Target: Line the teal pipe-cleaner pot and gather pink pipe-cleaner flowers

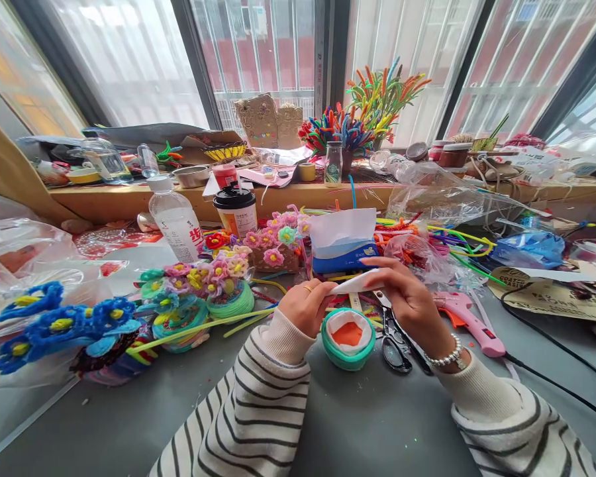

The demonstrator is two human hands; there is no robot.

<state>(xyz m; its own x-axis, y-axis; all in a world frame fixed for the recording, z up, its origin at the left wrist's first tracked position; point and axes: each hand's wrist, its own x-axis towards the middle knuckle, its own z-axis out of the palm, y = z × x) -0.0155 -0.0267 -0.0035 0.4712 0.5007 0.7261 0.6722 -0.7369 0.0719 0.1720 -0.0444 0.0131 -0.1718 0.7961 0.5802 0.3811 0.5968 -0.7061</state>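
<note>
Between my two hands is a folded white tissue (pixel 353 283), held up over the table. My left hand (pixel 305 305) pinches its left end, and my right hand (pixel 411 301) grips the right end with the fingers stretched across it. Just below stands a small teal pot (pixel 348 358), lined with white tissue and showing orange inside. Black-handled scissors (pixel 395 354) lie under my right hand. Behind my hands sits an open tissue pack (pixel 344 242) with a sheet sticking up.
A pink glue gun (pixel 471 323) with a black cord lies to the right. Pipe-cleaner flowers in blue (pixel 72 324) and pink (pixel 218 271) crowd the left. A water bottle (pixel 173 218) and a lidded paper cup (pixel 236 211) stand behind. The ledge (pixel 278 195) is cluttered.
</note>
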